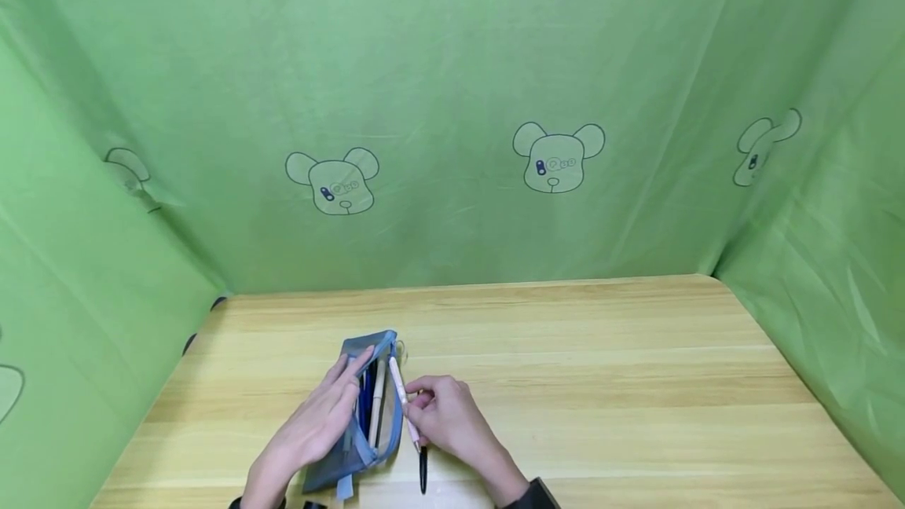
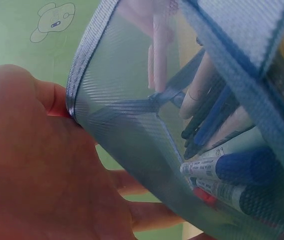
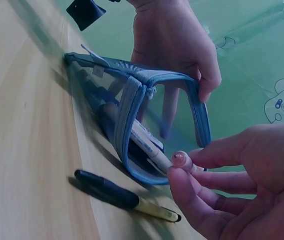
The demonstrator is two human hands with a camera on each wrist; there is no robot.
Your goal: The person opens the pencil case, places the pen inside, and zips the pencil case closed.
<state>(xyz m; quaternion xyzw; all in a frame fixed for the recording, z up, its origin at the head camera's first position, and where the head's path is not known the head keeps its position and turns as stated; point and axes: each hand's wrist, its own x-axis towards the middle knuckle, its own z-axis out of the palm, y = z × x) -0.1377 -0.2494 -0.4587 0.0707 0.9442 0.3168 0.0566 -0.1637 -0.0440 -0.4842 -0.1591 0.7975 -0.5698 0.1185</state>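
Note:
A blue mesh pencil case (image 1: 325, 473) lies on the table with its zipped mouth spread wide. My left hand (image 1: 318, 421) pinches one edge of that mouth, thumb on the zipper band and fingers against the outside of the mesh. Between thumb and fingertips my right hand (image 1: 451, 416) holds a slim white-and-pink pen (image 1: 397, 380), right at the opposite edge of the mouth. Its blunt end points toward the right wrist camera. Inside the case show a marker with a blue cap (image 2: 242, 166), a blue pen (image 2: 215, 116) and several other pens.
Beside the case, near my right hand, a black-and-yellow pen (image 3: 116, 194) lies on the wooden table (image 1: 601, 391). Green cloth (image 1: 452, 61) with bear-head prints hangs behind the table and on both sides. A pull tab (image 1: 344, 487) sticks out from the case's near end.

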